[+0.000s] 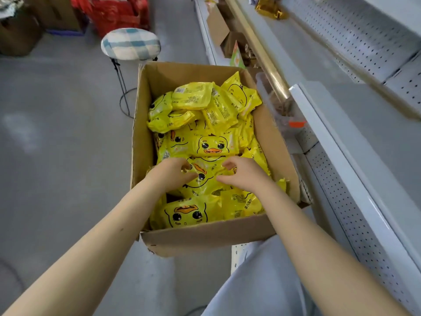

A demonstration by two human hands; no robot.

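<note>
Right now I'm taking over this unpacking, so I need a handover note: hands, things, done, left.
Left hand and right hand: both pinch one yellow duck-print plastic packet, lying atop the pile.
Packets fill the open brown cardboard box beside the white perforated metal shelf.
Done: no yellow packet shows on the shelf.
Left: likely lift this one out, then the rest.

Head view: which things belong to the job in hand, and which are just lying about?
In hand: left hand, right hand, both pinching the yellow duck packet; cardboard box.
Lying about: checked stool, red bags, gold wrappers, shelving.
</note>
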